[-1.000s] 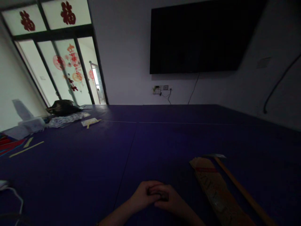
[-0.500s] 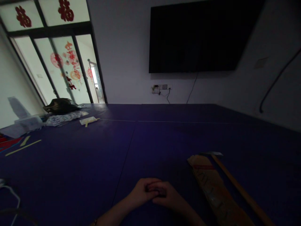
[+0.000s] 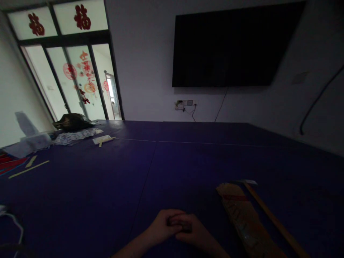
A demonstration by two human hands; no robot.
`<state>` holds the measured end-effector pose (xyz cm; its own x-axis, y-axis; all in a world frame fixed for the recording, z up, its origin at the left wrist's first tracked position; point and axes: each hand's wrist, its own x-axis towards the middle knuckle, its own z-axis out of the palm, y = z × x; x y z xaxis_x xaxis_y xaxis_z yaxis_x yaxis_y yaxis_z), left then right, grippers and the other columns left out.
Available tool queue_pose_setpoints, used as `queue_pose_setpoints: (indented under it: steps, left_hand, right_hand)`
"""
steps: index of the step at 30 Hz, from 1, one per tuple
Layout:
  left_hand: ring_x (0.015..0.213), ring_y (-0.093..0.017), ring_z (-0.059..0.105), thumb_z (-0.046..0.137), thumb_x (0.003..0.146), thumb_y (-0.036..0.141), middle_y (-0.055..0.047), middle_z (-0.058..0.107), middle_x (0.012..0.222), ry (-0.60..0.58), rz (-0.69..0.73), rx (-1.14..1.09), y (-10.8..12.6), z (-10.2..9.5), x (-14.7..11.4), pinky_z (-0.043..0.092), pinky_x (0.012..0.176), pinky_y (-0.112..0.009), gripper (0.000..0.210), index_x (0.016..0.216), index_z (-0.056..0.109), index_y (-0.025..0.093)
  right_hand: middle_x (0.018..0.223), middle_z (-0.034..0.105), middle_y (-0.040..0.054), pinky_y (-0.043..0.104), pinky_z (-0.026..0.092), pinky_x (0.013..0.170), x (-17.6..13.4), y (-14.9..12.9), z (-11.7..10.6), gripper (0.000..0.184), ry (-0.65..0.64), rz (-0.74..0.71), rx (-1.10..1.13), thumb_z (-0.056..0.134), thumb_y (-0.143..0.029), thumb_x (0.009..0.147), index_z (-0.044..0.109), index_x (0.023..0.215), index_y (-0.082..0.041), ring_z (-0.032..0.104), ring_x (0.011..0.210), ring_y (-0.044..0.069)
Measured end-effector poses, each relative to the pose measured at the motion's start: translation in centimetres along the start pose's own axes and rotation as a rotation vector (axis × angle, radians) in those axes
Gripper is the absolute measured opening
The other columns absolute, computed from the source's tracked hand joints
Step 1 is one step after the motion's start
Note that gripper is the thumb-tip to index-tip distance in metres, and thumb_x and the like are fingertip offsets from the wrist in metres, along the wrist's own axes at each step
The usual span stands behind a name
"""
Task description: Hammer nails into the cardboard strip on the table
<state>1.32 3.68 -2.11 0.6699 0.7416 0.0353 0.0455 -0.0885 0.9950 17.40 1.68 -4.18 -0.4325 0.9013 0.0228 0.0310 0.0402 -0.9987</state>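
My left hand (image 3: 164, 225) and my right hand (image 3: 194, 229) meet at the near middle of the dark blue tabletop (image 3: 188, 172). Their curled fingers touch and overlap, with a dark hollow between them, and no object shows in either hand. To the right of my hands lies a long, flat brown cardboard piece (image 3: 242, 211) with a red band near its far end. Just beyond it, a hammer-like tool rests with its long wooden handle (image 3: 274, 218) toward me and a thin metal head (image 3: 249, 182) at the far end.
At the far left are a black bag (image 3: 72, 122), patterned plastic packaging (image 3: 76, 136), a clear plastic box (image 3: 33, 141) and a small white packet (image 3: 103, 139). Yellow strips (image 3: 29, 169) lie nearer. A white cable (image 3: 16, 224) is at the left edge. A television (image 3: 233, 46) hangs on the wall.
The whole view has shifted slightly, so everything sits a little lower in the picture. My hands stay together in nearly the same pose.
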Motion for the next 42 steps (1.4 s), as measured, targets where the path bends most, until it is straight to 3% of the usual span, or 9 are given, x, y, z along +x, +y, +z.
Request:
queue_pose_setpoints:
  steps: [18,27,42]
  left_hand:
    - [0.093,-0.022,0.059,0.058,0.066,0.013,-0.006,0.066,0.099,-0.001,0.01,-0.061,0.2,-0.1,-0.1,0.042,0.086,-0.034,0.037,0.103,0.063,0.014]
    - [0.093,-0.021,0.059,0.057,0.067,0.014,-0.006,0.066,0.099,-0.013,-0.012,-0.02,0.4,-0.2,0.0,0.043,0.084,-0.032,0.034,0.101,0.063,0.014]
    - [0.093,-0.022,0.059,0.058,0.068,0.015,-0.006,0.066,0.099,-0.008,0.021,0.028,0.3,-0.2,0.1,0.044,0.083,-0.033,0.036,0.104,0.062,0.014]
  right_hand:
    - [0.097,0.069,0.0082,0.038,0.044,0.086,0.0,-1.4,0.5,0.035,-0.07,-0.058,-0.02,0.069,-0.029,0.061,0.068,0.095,-0.018,0.062,0.093,0.024]
    - [0.097,0.069,0.0083,0.036,0.046,0.082,0.3,-1.3,0.3,0.036,-0.064,-0.043,0.013,0.068,-0.018,0.058,0.068,0.095,-0.017,0.063,0.091,0.024]
    - [0.099,0.069,0.0073,0.038,0.044,0.087,0.2,-1.2,0.0,0.034,-0.053,0.025,0.008,0.067,-0.02,0.059,0.069,0.093,-0.019,0.062,0.095,0.024]
